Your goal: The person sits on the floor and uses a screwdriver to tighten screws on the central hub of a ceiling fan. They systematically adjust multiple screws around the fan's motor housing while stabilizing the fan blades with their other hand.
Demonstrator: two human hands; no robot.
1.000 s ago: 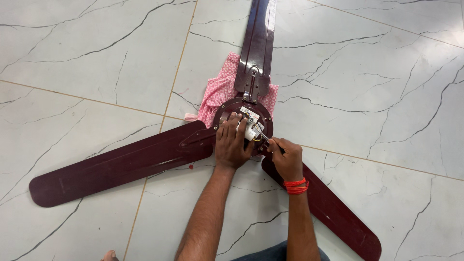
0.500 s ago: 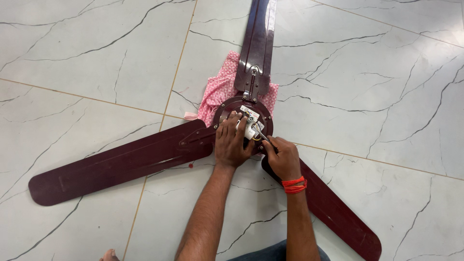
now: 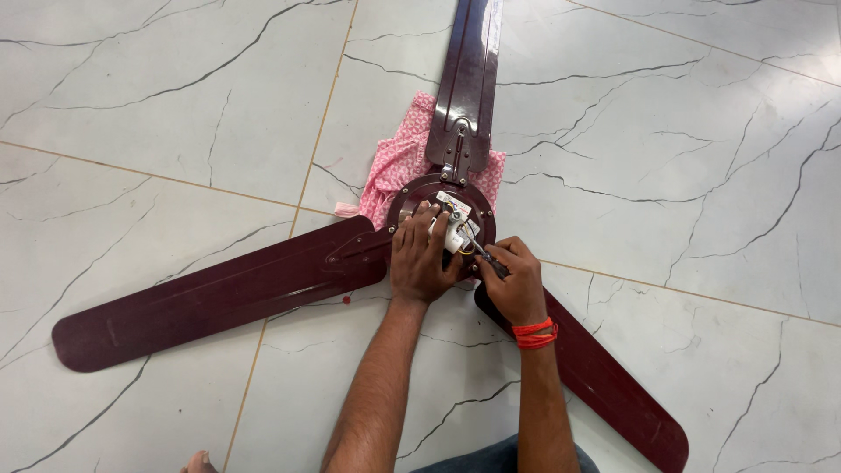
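A dark maroon ceiling fan lies on the floor, its round motor hub resting on a pink patterned cloth. Three blades spread out: one to the left, one upward, one to the lower right. My left hand presses on the hub and holds a small white part with wires at its centre. My right hand, with a red thread band at the wrist, grips a thin dark screwdriver whose tip points into the hub beside the white part.
White marble-look floor tiles with dark veins and thin grout lines lie all around. A toe shows at the bottom edge, and grey-blue clothing sits between my forearms.
The hands stay on the hub. My right hand and the screwdriver have shifted only slightly at the hub's centre; the fan has not moved.
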